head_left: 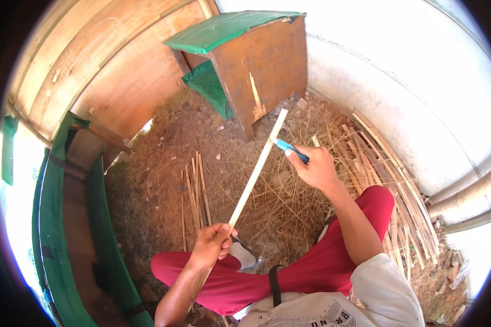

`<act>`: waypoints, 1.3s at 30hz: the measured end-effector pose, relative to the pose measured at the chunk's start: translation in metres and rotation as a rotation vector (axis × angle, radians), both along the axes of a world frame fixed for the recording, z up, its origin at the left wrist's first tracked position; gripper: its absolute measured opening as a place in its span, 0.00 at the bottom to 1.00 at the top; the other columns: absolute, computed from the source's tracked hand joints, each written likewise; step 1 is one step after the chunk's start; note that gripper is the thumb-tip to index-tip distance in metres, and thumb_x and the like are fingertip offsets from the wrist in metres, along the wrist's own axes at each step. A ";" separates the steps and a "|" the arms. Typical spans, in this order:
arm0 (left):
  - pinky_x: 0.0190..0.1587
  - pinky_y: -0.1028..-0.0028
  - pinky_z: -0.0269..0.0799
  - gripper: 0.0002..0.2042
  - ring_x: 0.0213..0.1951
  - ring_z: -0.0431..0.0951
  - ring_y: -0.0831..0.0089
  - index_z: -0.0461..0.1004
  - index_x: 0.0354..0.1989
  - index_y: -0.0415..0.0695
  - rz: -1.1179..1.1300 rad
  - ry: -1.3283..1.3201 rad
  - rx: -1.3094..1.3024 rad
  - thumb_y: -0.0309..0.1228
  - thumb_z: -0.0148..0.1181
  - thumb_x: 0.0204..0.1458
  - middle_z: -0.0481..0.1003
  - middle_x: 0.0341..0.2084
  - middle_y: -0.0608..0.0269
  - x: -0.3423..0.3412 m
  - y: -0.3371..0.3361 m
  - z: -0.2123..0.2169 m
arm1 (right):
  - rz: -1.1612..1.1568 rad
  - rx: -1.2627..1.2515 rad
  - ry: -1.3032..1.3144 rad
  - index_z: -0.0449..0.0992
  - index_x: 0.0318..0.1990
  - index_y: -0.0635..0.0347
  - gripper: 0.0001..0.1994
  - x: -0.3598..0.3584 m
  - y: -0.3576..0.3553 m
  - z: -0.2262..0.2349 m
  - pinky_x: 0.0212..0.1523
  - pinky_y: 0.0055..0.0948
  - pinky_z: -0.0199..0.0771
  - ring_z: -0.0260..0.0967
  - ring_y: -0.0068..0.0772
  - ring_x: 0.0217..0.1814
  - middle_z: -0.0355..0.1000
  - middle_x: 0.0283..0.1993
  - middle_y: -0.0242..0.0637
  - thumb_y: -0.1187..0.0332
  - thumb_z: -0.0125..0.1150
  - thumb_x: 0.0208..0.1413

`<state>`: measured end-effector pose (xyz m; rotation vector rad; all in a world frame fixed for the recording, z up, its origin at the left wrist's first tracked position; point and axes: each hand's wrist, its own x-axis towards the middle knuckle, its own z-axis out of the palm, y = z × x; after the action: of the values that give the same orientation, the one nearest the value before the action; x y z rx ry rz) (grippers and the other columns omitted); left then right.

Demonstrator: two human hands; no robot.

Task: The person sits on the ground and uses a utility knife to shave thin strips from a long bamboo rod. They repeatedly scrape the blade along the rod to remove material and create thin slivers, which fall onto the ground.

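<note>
My left hand [211,243] is closed round a long pale bamboo strip [252,182], which slants up and away to the right in front of me. Behind that hand the strip's lower part runs back along my left forearm. In my right hand [315,168] is a blue utility knife [292,150], fingers wrapped round its handle. The knife's tip meets the strip's right edge a little below its far end. Whether the blade bites into the strip is too small to tell.
Thin shavings [281,199] litter the ground before my crossed legs. Several bamboo strips [398,191] lie in a pile at the right, and a few thin sticks [196,188] at the left. A wooden cabinet [267,65] with a green top stands ahead; a green-edged wooden frame [101,218] is at the left.
</note>
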<state>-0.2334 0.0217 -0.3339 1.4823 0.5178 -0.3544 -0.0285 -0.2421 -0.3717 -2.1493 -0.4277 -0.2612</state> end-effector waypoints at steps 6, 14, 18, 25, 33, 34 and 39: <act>0.14 0.80 0.47 0.16 0.13 0.55 0.85 0.70 0.32 0.40 0.031 0.012 -0.015 0.38 0.46 0.70 0.58 0.13 0.73 -0.021 -0.016 0.001 | 0.039 -0.064 -0.095 0.86 0.40 0.49 0.14 0.003 -0.008 -0.003 0.23 0.37 0.69 0.70 0.42 0.18 0.72 0.17 0.39 0.52 0.63 0.57; 0.14 0.78 0.47 0.15 0.13 0.54 0.83 0.68 0.31 0.40 0.193 0.120 -0.170 0.36 0.45 0.70 0.57 0.13 0.72 -0.063 -0.026 0.007 | 0.128 -0.218 -0.289 0.87 0.38 0.52 0.14 0.004 0.016 -0.035 0.13 0.30 0.57 0.61 0.29 0.11 0.73 0.15 0.33 0.53 0.66 0.57; 0.14 0.78 0.46 0.16 0.13 0.55 0.82 0.68 0.31 0.40 0.217 0.198 -0.166 0.37 0.45 0.70 0.57 0.13 0.72 -0.082 -0.022 0.006 | 0.073 -0.481 0.082 0.86 0.43 0.42 0.17 0.024 0.022 -0.052 0.18 0.36 0.68 0.71 0.32 0.17 0.70 0.14 0.33 0.45 0.58 0.61; 0.16 0.78 0.49 0.15 0.15 0.54 0.83 0.69 0.36 0.38 0.261 0.231 -0.168 0.36 0.43 0.71 0.58 0.14 0.71 -0.125 -0.010 0.009 | -0.029 -0.425 0.207 0.85 0.46 0.48 0.20 0.050 0.009 -0.042 0.23 0.35 0.71 0.69 0.33 0.18 0.68 0.15 0.36 0.47 0.54 0.65; 0.15 0.80 0.48 0.14 0.15 0.52 0.83 0.70 0.38 0.41 0.281 0.296 -0.500 0.37 0.43 0.70 0.55 0.15 0.74 -0.105 0.007 -0.020 | 0.097 -0.363 0.349 0.85 0.45 0.51 0.20 0.007 0.028 -0.030 0.28 0.39 0.73 0.72 0.38 0.21 0.70 0.16 0.38 0.47 0.55 0.63; 0.15 0.80 0.48 0.14 0.15 0.52 0.83 0.71 0.38 0.41 0.288 0.290 -0.541 0.37 0.43 0.70 0.56 0.15 0.74 -0.101 0.010 -0.021 | 0.083 -0.323 0.341 0.85 0.44 0.51 0.20 0.004 0.028 -0.030 0.28 0.38 0.73 0.72 0.38 0.21 0.70 0.16 0.38 0.47 0.55 0.63; 0.13 0.81 0.51 0.14 0.14 0.56 0.84 0.74 0.38 0.42 0.297 0.087 -0.250 0.39 0.47 0.69 0.62 0.15 0.74 -0.085 0.035 0.002 | 0.053 -0.218 0.320 0.85 0.42 0.51 0.21 0.000 0.019 -0.012 0.27 0.38 0.71 0.70 0.38 0.20 0.69 0.16 0.36 0.45 0.56 0.62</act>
<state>-0.3183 0.0571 -0.3320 1.1331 0.7261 -0.2397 -0.0284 -0.2232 -0.3835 -2.3360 -0.3381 0.1666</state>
